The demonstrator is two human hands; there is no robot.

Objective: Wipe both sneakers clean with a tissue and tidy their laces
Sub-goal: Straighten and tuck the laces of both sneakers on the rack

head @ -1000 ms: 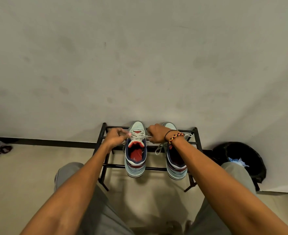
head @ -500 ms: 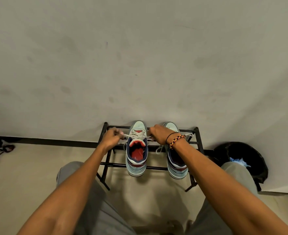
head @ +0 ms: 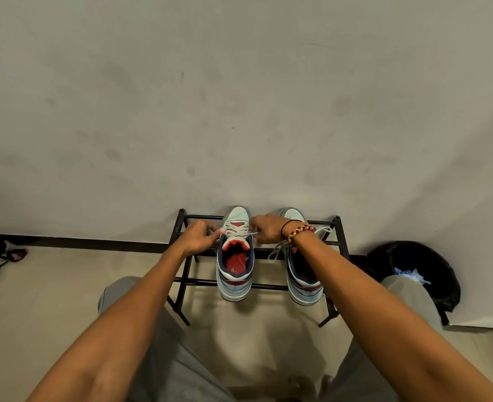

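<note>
Both hands have drawn back toward the pale-blue, red-lined left sneaker (head: 235, 256) on the black metal rack (head: 338, 227); left hand (head: 201, 237) and right hand (head: 268, 229) pinch its white lace ends (head: 252, 234) taut. Uneven pulling could tip it off the bars.

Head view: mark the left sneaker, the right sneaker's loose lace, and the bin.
left sneaker (head: 234, 281), head view, on the heel collar.
right sneaker's loose lace (head: 274, 252), head view, on the strand hanging beside the shoe.
bin (head: 442, 274), head view, on the black liner at the rim.
</note>
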